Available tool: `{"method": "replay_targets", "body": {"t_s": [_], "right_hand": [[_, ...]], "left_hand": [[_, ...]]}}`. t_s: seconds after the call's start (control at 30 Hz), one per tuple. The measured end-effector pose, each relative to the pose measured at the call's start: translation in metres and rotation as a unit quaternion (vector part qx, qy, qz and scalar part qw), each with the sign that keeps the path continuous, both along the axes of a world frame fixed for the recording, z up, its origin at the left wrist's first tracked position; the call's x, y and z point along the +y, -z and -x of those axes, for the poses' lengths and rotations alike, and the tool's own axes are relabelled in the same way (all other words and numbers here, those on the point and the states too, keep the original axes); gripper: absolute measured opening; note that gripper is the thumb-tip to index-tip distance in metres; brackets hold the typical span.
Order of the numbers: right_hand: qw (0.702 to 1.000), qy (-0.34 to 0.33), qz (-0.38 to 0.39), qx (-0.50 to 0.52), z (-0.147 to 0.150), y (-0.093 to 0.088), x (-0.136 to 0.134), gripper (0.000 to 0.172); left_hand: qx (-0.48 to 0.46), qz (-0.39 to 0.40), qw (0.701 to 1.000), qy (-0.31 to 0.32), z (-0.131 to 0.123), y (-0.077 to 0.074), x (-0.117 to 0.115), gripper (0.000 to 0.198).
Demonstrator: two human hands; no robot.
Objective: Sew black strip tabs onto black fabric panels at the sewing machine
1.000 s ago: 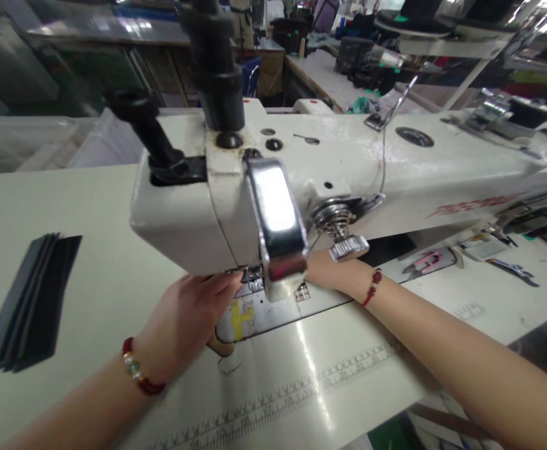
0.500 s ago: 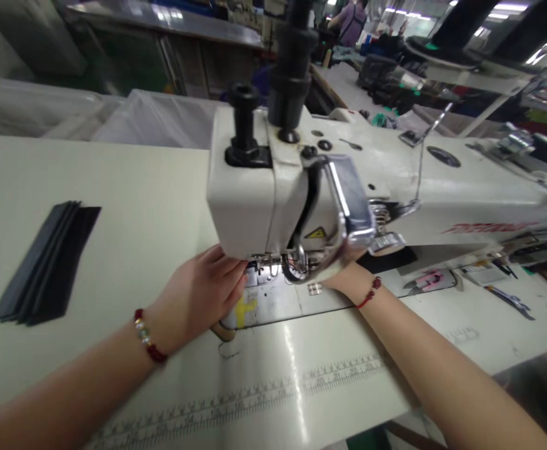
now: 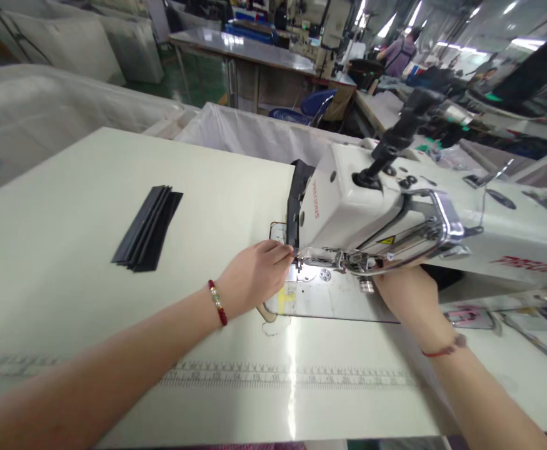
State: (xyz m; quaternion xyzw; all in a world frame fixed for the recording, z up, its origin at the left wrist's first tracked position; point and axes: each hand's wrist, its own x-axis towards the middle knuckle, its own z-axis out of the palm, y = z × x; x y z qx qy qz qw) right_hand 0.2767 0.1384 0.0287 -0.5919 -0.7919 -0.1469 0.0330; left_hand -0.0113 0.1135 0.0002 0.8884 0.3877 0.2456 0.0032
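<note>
A white sewing machine (image 3: pixel 348 200) stands over a metal needle plate (image 3: pixel 329 300). My left hand (image 3: pixel 259 275) is at the left of the needle area, its fingers pinched together; whatever lies between the fingertips is too small to make out. Under the machine's arm reaches my right hand (image 3: pixel 407 297), its fingers hidden behind the head's metal parts. A piece of black material (image 3: pixel 442 280) shows behind that hand. To the left, a fanned stack of black strips (image 3: pixel 149 228) lies on the pale tabletop (image 3: pixel 221 187).
A printed ruler (image 3: pixel 282 377) runs along the table's front. Pink-handled snips (image 3: pixel 465 317) lie at the right. White-lined bins (image 3: pixel 254 131) stand behind the table, with a blue chair (image 3: pixel 308 109) beyond. Another person (image 3: pixel 399 55) is far off at the back.
The view has swung left, so the machine and the strips sit further right. More of my right hand shows now beneath the arm. My left hand stays beside the needle area.
</note>
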Motion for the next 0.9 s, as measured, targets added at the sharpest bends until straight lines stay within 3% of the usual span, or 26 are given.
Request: {"method": "replay_targets", "body": {"t_s": [0.07,0.13,0.23,0.33,0.43,0.53,0.6,0.67,0.77,0.9], "right_hand": [[1.000,0.019,-0.010,-0.011,-0.020,-0.010,-0.023,0.034],[1.000,-0.025,0.005,0.016,-0.043,-0.019,-0.053,0.030],[0.984,-0.114,0.046,0.131,-0.070,-0.033,-0.101,0.025],[0.963,-0.129,0.074,0.223,-0.078,-0.050,-0.140,0.019],[0.948,-0.111,0.055,0.292,-0.079,-0.056,-0.162,0.016],[0.949,-0.050,-0.046,0.307,-0.083,-0.039,-0.180,0.027],[0.955,0.000,-0.089,0.283,-0.084,-0.016,-0.196,0.043],[0.954,0.028,-0.056,0.292,-0.080,0.010,-0.212,0.054],[0.942,-0.001,0.021,0.335,-0.057,0.035,-0.220,0.064],[0.945,-0.032,0.079,0.316,-0.014,0.030,-0.186,0.067]], "left_hand": [[-0.015,-0.009,1.000,0.024,-0.003,-0.002,-0.013,0.021],[-0.028,-0.022,0.998,0.050,-0.012,-0.005,-0.030,0.023],[-0.055,-0.010,0.996,0.062,-0.035,-0.011,-0.054,0.039],[-0.077,0.043,0.995,0.050,-0.065,-0.017,-0.066,0.057],[-0.056,0.054,0.995,0.060,-0.091,-0.026,-0.073,0.036],[-0.009,0.045,0.995,0.087,-0.100,-0.040,-0.087,0.004],[0.034,0.007,0.995,0.097,-0.092,-0.051,-0.106,0.013],[0.093,-0.072,0.990,0.083,-0.075,-0.058,-0.131,0.032],[0.130,-0.186,0.974,0.015,-0.046,-0.043,-0.166,0.043],[0.163,-0.160,0.973,-0.036,-0.029,0.010,-0.183,0.036]]}}
